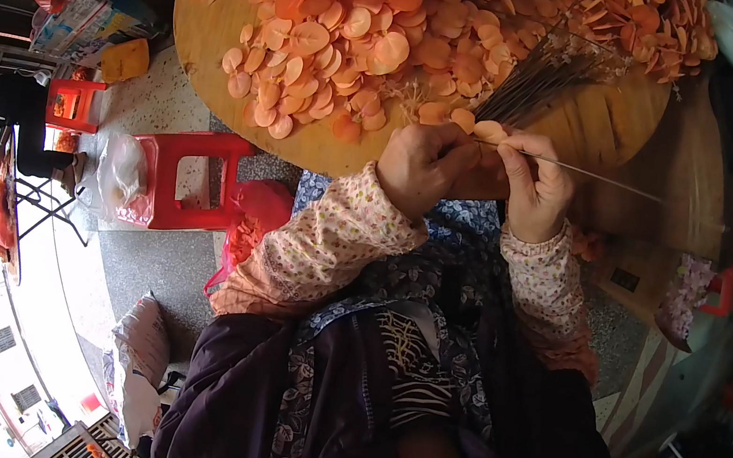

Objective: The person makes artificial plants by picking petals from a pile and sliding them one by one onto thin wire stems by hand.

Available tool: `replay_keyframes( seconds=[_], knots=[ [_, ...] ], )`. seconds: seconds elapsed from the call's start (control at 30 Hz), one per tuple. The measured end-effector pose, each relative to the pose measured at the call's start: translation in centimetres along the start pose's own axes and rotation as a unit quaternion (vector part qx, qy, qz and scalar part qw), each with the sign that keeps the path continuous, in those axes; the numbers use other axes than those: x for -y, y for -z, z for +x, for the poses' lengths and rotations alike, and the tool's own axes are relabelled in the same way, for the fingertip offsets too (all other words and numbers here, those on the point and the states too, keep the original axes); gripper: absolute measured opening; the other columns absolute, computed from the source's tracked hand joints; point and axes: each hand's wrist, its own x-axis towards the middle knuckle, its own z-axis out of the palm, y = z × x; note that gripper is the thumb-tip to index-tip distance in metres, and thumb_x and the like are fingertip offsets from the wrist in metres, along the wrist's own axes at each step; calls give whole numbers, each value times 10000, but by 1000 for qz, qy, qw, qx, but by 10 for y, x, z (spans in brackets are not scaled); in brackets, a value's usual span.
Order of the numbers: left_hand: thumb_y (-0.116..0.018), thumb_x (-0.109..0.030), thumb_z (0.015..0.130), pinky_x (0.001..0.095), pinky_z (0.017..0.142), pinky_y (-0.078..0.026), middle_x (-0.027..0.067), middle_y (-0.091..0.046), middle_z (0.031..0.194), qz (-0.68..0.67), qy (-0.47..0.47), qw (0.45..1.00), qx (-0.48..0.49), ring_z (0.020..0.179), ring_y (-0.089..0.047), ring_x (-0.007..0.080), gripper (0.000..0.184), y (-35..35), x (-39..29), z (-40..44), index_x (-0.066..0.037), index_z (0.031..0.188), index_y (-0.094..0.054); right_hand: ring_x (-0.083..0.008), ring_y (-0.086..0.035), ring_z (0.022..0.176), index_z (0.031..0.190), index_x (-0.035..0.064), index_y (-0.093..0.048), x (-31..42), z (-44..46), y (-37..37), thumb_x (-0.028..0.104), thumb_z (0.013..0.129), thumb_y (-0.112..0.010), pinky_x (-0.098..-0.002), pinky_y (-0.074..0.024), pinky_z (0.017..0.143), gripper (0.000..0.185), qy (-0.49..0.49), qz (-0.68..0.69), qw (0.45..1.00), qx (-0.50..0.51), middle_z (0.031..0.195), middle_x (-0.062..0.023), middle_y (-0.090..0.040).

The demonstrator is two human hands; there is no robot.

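My left hand [428,164] is closed in a pinch at the near edge of the round wooden table, at the left end of a thin stem [606,180]. My right hand [536,186] is closed on the same stem, thumb against the forefinger, and the stem's long end sticks out to the right. Between the two hands shows a round orange leaf [490,132]; how it meets the stem is hidden by the fingers. Just beyond my hands lies a bundle of brown stems [534,88]. A large heap of round orange leaves [347,41] covers much of the tabletop [210,40].
A red plastic stool [193,184] with a clear plastic bag [121,169] stands to the left, beside a pink bag [260,208]. Farther left a person in dark clothes [23,116] bends over a folding table [13,214]. Sacks [141,342] lie on the floor.
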Motion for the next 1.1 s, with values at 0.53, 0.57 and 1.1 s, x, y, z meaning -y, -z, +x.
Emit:
replay_keyframes(
  seconds=[0.53, 0.57, 1.1],
  knots=[
    [-588, -77, 818, 355, 561, -481, 177, -618, 709, 228, -168, 954, -97, 637, -621, 338, 81, -14, -4, -11, -1, 825, -614, -202, -601, 893, 900, -5, -533, -6, 3, 1, 16, 863, -558, -303, -476, 779, 49, 83, 6, 996, 16, 1104, -187, -601],
    [-588, -77, 818, 355, 561, -481, 177, -618, 709, 228, -169, 954, -96, 637, -621, 338, 81, -15, -4, -11, -1, 825, -614, -202, -601, 893, 900, -5, -533, -6, 1, 2, 16, 863, -558, -303, -476, 779, 49, 82, 6, 996, 15, 1104, -187, -601],
    [-586, -49, 807, 364, 561, -475, 177, -605, 709, 224, -189, 946, -138, 659, -616, 346, 55, -27, -6, -19, -4, 838, -597, -280, -614, 780, 881, -11, -561, -1, -7, -12, -70, 772, -609, -317, -498, 666, 133, 147, -76, 984, -62, 919, -155, -599]
  ],
)
